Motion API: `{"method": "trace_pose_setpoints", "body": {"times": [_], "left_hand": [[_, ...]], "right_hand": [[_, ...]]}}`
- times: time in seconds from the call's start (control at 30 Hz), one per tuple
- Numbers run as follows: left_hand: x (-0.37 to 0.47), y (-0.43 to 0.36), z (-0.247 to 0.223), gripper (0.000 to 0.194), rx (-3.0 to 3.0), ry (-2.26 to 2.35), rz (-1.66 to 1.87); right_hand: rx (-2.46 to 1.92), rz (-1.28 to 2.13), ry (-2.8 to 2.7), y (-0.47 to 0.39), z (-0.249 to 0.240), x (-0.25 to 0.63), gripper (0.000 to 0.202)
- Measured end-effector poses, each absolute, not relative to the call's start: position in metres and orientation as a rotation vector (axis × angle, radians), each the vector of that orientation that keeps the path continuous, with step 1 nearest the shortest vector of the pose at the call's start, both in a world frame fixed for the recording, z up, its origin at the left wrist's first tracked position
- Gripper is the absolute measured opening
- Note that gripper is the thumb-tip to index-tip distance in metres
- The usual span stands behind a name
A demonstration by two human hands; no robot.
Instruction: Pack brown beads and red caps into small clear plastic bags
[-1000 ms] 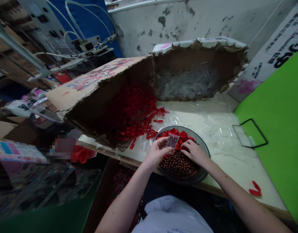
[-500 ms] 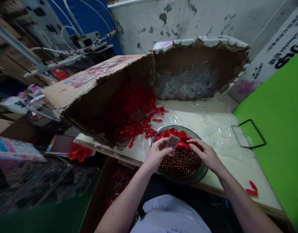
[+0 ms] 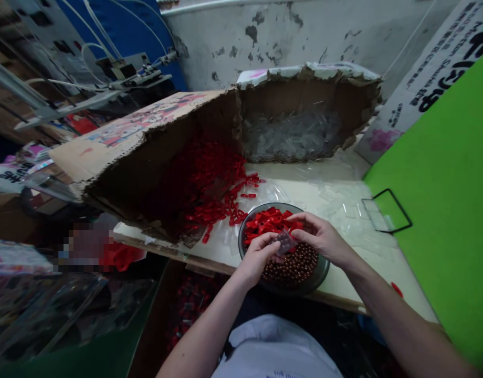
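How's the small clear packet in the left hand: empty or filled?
Not empty: dark beads show through the clear packet. Cannot tell how full; left hand covers part.

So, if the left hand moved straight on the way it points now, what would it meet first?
Holding the clear packet, the left hand would probably meet the right hand first; depth is unclear.

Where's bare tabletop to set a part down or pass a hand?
Best: the tabletop's right front, between right forearm and green panel, though one red piece lies there. A narrow strip before the right-hand box looks bare. Crowded: the bowl, under left hand and right hand; left of it, spilled red pieces; behind and right, clear pieces.
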State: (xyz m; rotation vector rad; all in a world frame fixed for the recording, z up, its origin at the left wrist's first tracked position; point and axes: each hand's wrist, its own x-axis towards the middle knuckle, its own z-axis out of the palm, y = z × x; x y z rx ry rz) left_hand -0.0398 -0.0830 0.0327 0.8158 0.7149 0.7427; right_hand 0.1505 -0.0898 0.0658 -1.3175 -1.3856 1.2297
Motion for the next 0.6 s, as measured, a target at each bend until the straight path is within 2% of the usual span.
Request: {"method": "trace_pose_setpoints", "body": {"times": [0.6], "left_hand": [[-0.037, -0.083, 0.049, 0.032, 1.126, 0.819, 0.665]], "right_hand": [[-1.424, 1.116, -1.484, -0.098, 0.058, 0.159, 0.035]]}}
